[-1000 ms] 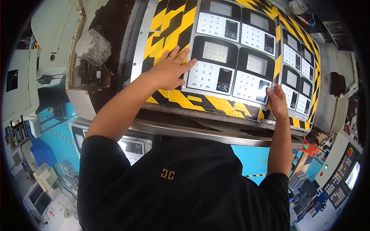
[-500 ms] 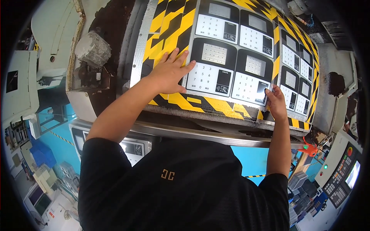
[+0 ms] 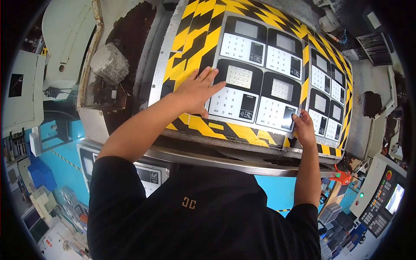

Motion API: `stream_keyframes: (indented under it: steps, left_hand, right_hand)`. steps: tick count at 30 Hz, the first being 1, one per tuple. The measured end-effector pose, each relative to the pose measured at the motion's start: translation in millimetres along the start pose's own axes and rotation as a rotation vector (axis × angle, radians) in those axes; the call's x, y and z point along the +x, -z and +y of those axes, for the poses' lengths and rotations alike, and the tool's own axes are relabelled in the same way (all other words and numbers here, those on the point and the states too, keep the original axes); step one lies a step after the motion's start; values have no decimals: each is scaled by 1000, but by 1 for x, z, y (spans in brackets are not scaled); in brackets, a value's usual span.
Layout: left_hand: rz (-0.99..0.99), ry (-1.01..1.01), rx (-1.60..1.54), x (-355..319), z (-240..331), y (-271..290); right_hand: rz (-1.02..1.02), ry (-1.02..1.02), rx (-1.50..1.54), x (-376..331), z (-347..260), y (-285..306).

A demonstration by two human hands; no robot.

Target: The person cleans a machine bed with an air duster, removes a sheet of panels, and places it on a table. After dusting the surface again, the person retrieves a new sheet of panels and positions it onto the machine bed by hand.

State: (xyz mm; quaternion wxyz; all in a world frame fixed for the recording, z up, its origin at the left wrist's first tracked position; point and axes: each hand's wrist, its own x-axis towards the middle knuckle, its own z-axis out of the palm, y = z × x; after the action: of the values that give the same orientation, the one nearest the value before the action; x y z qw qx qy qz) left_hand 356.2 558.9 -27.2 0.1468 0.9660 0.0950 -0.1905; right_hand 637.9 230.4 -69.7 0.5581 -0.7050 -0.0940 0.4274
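Black-and-white keypad panels lie on a bed covered with yellow-and-black striped tape [image 3: 195, 32]. My left hand [image 3: 197, 94] is open, its fingers spread flat over the left edge of the near-left keypad panel [image 3: 229, 99]. To its right lies the near-right keypad panel [image 3: 269, 110]. My right hand [image 3: 306, 129] is closed at that panel's lower right corner, thumb on its face. The fingers bend at the edge and partly hide one another. Holes dotted in rows show through the windows of the near panels.
Another group of keypad panels [image 3: 321, 80] sits on the right of the bed. A metal rail [image 3: 208, 167] runs along the front, with more panels [image 3: 149, 177] below it. A control console [image 3: 379, 201] stands at the right, and a grey motor-like block [image 3: 110, 65] at the left.
The bed and panels sit slightly lower in the view, as the view has shifted. Both hands keep their places on the near panels.
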Motion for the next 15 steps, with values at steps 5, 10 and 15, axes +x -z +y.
stream_keyframes:
  steps: [5, 10, 15]
  left_hand:
    - [-40, -40, 30, 6, 0, 7]
    - [-61, -48, 28, 9, -1, 7]
    - [-72, -49, 28, 10, 0, 8]
  right_hand:
    - [0, 8, 12, 1, 0, -1]
    - [5, -23, -49, 1, -3, 1]
    - [33, -1, -6, 1, -2, -3]
